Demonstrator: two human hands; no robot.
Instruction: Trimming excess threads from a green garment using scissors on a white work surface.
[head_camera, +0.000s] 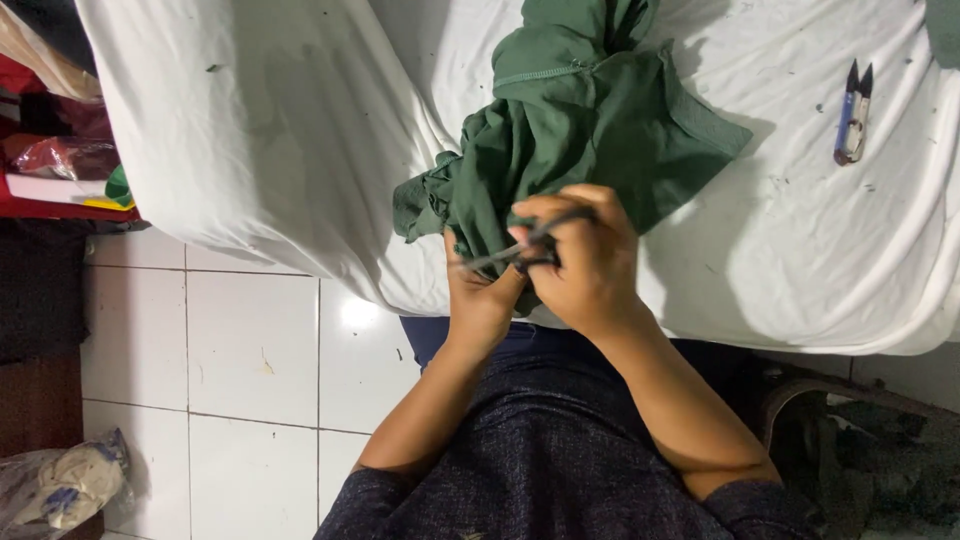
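**Green cloth and snips at frame centre**

My right hand (590, 262) is closed around small dark snips (528, 248), blades pointing left. My left hand (483, 295) pinches the edge of the green cloth (590, 130), which bunches up from the centre toward the top over the white-covered surface (270, 130). A second pair of snips (853, 115) lies at upper right, well apart.

We see a matt green knit cloth garment (580, 130) on a creased white cotton-like sheet (260, 130) flecked with lint; thread snips (853, 115) of dull metal with a blue plastic grip; glossy white glazed floor tiles (250, 350); a crinkled shiny plastic bag (60, 490).
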